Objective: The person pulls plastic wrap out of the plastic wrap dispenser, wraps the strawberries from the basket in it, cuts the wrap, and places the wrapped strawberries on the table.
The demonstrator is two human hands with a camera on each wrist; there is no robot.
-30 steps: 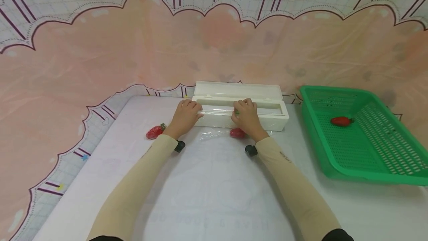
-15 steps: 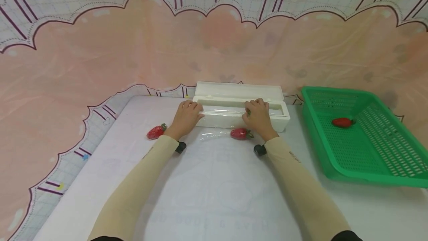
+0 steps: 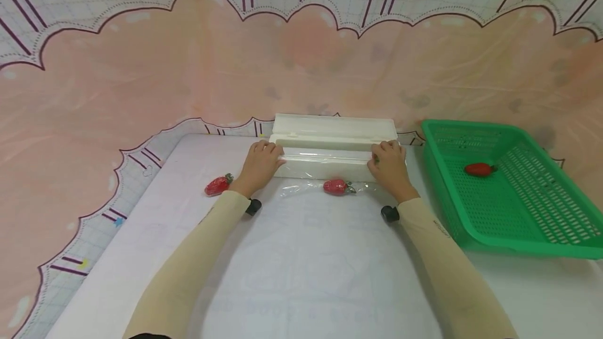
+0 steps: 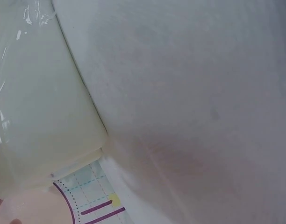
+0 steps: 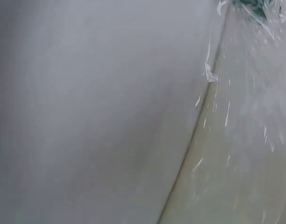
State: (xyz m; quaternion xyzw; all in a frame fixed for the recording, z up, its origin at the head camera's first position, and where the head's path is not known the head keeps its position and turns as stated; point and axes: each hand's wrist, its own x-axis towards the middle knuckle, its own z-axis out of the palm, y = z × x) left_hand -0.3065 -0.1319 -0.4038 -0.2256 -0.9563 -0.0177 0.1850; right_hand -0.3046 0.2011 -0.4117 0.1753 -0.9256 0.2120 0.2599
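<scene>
A long white box [image 3: 325,169] stands with its lid raised at the back, clear film draped over its front edge and down onto the table. The left hand [image 3: 258,166] grips the box's left end, fingers bent over the rim. At the right end of the front rim, the right hand [image 3: 390,167] pinches a small piece, mostly hidden by the fingers. In front of the box a red strawberry [image 3: 335,187] with green leaves lies in the film. In the right wrist view, wrinkled film [image 5: 246,107] covers the box front.
Another red strawberry [image 3: 218,185], shiny as if wrapped, lies left of the left hand. On the right stands a green basket [image 3: 471,229] with one red strawberry [image 3: 479,169] inside. A patterned cloth [image 3: 282,67] hangs behind the white tabletop [image 3: 301,266].
The right hand has slid right along the box's front rim, from near its middle to its right end, uncovering the strawberry's leaves. The left hand has stayed on the left end.
</scene>
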